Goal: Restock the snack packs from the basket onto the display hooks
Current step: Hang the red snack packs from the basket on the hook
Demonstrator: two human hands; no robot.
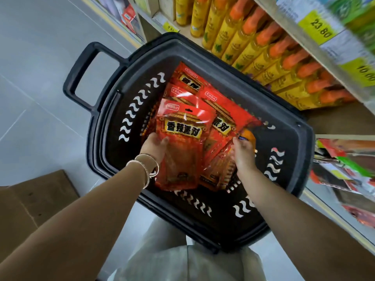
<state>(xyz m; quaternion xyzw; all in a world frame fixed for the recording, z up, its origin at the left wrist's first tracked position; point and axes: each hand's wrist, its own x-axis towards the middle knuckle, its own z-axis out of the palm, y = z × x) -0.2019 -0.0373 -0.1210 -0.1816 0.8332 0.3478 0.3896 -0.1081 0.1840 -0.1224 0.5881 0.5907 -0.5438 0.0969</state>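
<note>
Holding one red snack pack [182,138] from beneath, left hand [155,147] curls thumb and fingers round its left edge, above the black basket [95,142]. Right hand [243,157] rests among other packs [221,110] lying in the basket, fingers curled; whether they grip cannot be told. Yellow bottles [253,47] line the far-right shelf [341,118].

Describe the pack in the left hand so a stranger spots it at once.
Find the black basket on the floor beside the bottle shelf. Among its red packs, the left hand grips the topmost pack, alone showing its full title.
</note>
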